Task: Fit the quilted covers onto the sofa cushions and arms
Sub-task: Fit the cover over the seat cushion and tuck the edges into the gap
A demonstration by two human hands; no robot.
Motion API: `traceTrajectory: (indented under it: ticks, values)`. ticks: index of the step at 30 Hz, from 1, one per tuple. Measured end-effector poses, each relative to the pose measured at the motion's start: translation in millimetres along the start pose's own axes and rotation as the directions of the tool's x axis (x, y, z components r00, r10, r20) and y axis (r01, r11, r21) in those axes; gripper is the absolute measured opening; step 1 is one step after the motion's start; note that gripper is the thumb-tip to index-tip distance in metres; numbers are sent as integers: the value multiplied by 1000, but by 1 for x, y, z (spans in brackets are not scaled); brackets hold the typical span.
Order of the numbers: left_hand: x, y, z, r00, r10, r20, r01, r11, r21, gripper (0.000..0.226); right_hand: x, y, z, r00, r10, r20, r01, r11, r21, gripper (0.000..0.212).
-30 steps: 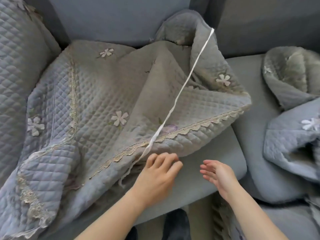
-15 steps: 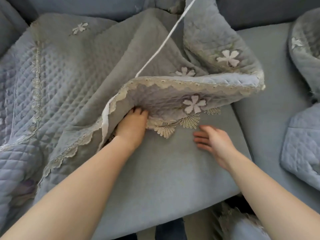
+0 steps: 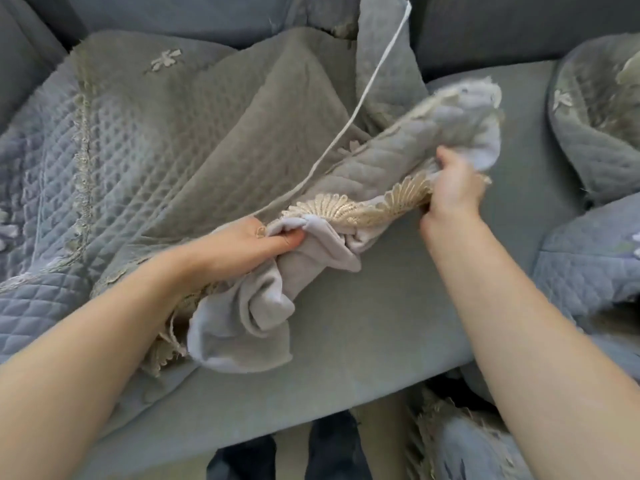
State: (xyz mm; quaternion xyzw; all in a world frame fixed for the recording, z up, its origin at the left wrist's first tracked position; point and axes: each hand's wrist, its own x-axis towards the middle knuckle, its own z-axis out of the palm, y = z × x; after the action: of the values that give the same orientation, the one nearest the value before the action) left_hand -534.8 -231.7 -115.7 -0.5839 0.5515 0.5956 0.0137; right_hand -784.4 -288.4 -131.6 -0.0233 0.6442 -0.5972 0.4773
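Note:
A grey-blue quilted cover (image 3: 180, 133) with flower appliqués and a lace trim (image 3: 356, 209) lies bunched over the left half of the sofa seat cushion (image 3: 398, 323). My left hand (image 3: 249, 242) is shut on the cover's plain underside edge near the middle. Further right, my right hand (image 3: 453, 188) grips the lace-trimmed edge and holds that corner lifted off the cushion. A white elastic strap (image 3: 363, 102) runs from the cover's far edge down toward my left hand.
More quilted covers lie at the right (image 3: 595, 126) and lower right (image 3: 588, 271). The sofa backrest (image 3: 519, 32) runs along the top, the covered arm (image 3: 20, 64) at the left. Another lace-edged piece (image 3: 460, 445) hangs below the seat front.
Both hands went from open beside the cover's edge to gripping it. The lace-trimmed edge has been flipped over and pulled up and rightward across the bare cushion.

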Motion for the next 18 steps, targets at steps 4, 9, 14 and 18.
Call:
traceTrajectory:
  ticks: [4, 9, 14, 18]
  values:
    - [-4, 19, 24, 970, -51, 240, 11, 986, 164, 88, -31, -27, -85, 969, -3, 248, -33, 989, 142, 34]
    - [-4, -9, 117, 896, -176, 408, 9, 925, 379, 56, -39, 22, -204, 954, 290, 80, -300, 932, 202, 40]
    - [-9, -26, 126, 858, -296, 420, 118, 909, 399, 87, -22, 45, -214, 842, 528, -112, -520, 849, 93, 51]
    - [-14, -7, 103, 799, -359, 481, 122, 882, 456, 69, -27, 23, -195, 818, 564, 113, -547, 823, -152, 47]
